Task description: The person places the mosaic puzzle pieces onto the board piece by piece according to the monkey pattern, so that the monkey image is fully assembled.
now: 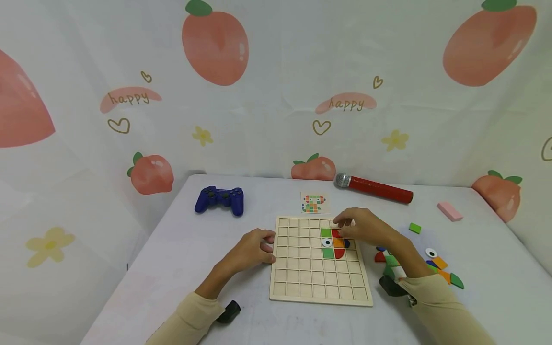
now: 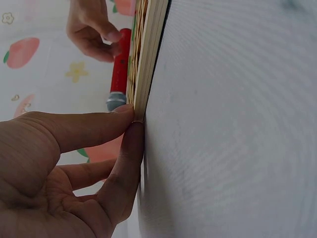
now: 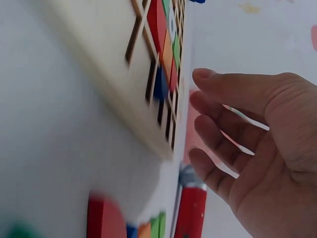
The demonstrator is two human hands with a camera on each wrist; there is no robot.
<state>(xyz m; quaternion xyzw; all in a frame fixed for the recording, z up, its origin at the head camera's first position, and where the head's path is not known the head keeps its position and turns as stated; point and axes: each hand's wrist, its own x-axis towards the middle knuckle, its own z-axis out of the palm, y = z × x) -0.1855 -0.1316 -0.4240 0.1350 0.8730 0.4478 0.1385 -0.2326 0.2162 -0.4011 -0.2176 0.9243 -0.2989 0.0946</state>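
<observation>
A pale wooden grid board (image 1: 299, 265) lies flat on the table between the hands. On its upper right cells sit green, red, orange and blue pieces, with a white eye piece (image 1: 327, 242) among them. My left hand (image 1: 250, 250) rests against the board's left edge, thumb and index fingertips touching the rim with the fingers not wrapped round it. Above the board's upper right part hovers my right hand (image 1: 363, 225). In the right wrist view its fingers (image 3: 218, 139) are loosely bent, apart from the board, and nothing shows between them and the thumb.
Loose coloured pieces (image 1: 440, 262) lie right of the board, partly behind the right forearm. A picture card (image 1: 315, 203) lies beyond the board. A red microphone (image 1: 379, 189), a blue game controller (image 1: 219, 200) and a pink block (image 1: 450, 211) are farther back.
</observation>
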